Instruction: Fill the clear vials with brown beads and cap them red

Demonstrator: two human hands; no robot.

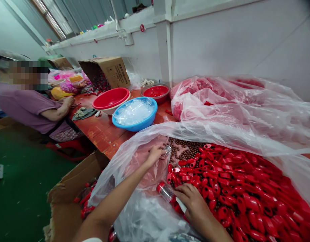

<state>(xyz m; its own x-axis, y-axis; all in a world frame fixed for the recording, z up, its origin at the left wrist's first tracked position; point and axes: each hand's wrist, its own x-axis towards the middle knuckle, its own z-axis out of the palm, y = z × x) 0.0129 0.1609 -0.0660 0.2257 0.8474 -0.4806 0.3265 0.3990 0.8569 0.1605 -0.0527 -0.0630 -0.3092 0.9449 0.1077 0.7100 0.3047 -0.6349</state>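
Observation:
My left hand [156, 155] is closed around a small clear plastic piece [167, 150], next to loose brown beads [186, 148]. My right hand [195, 205], fingers curled, grips a clear tube with a red end [166, 191] at the near edge of a heap of red plastic parts [228, 178]. Something white [181, 204] shows at the thumb side of this hand; whether it is a wrapping or a held piece is unclear. Beads and red parts lie together on a clear plastic sheet [142, 205].
A blue basin [137, 127] of clear plastic pieces and a red basin [111, 99] stand on the red table [99, 131]. Beyond them is a bowl with red parts [157, 92]. Plastic-wrapped bundles [210, 97] lie behind. A cardboard box [69, 198] stands lower left; a co-worker [31, 104] sits left.

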